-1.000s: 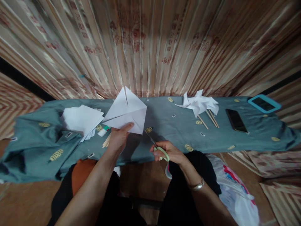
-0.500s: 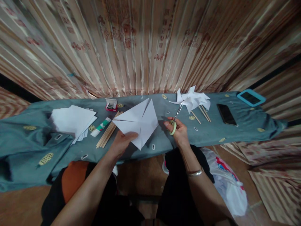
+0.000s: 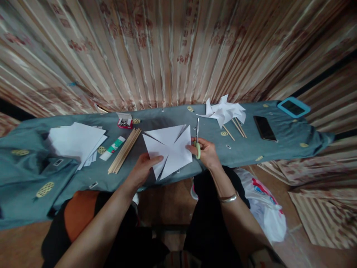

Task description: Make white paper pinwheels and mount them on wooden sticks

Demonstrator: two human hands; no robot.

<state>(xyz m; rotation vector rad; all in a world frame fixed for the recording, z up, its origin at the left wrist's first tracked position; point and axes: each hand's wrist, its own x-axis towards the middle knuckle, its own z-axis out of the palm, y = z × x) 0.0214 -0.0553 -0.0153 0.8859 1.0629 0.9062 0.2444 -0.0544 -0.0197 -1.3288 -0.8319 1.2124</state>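
A white square of paper (image 3: pixel 174 149) with slits cut inward from its corners is in front of me over the table. My left hand (image 3: pixel 142 168) pinches its lower left side, the thumb lying on top. At its right edge, my right hand (image 3: pixel 208 153) is closed around light-green-handled scissors (image 3: pixel 198 149), blades pointing away from me. The right thumb also rests on the paper's edge. Beside the left hand lie a bundle of wooden sticks (image 3: pixel 124 150) and a glue stick (image 3: pixel 112 148).
Loose white paper sheets (image 3: pixel 75 141) are at left on the grey-green cloth (image 3: pixel 156 117). Behind the sticks is a small red box of pins (image 3: pixel 124 121). Paper pinwheels (image 3: pixel 224 110) with sticks, a dark phone (image 3: pixel 264 128) and a blue-framed device (image 3: pixel 293 107) lie to the right.
The paper has been turned and lies flatter. My right hand has moved left with the scissors to the paper's right edge, and its thumb now touches the sheet. The view has shifted slightly.
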